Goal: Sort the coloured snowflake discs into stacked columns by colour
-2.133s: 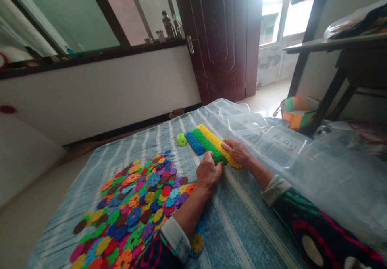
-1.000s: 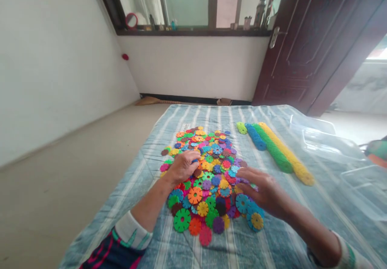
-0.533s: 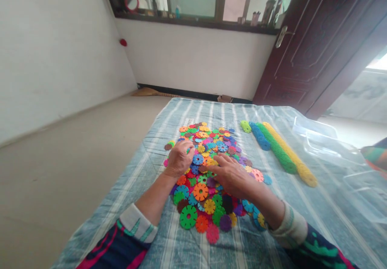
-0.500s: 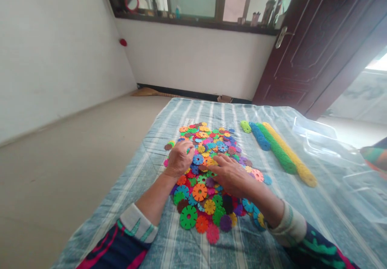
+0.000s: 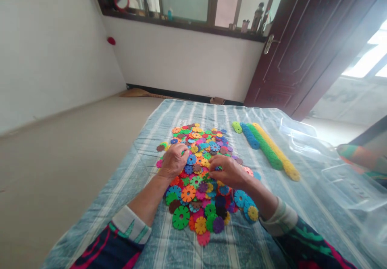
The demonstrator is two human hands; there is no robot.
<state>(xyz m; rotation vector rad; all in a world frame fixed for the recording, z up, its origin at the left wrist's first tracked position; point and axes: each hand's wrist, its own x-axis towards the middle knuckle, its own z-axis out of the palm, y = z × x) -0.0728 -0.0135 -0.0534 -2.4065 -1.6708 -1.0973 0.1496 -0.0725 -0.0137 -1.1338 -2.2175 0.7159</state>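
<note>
A spread of notched plastic discs in many colours lies on the striped cloth. My left hand is closed at the left side of the pile, with a bit of green between its thumb and fingers. Over the right part of the pile, my right hand has its fingers curled together, and a small green and blue bit shows by its fingertips. What the right fingers grip is too small to name. Rows of stacked discs lie to the right: yellow, green, blue and a short light green one.
Clear plastic boxes stand on the cloth at the right. Beside them is a patterned orange and green thing. A dark red door is at the back right.
My right hand has drawn its spread fingers together over the discs. My left hand remains closed in about the same place. The view has shifted slightly, and some discs near the front lie differently.
</note>
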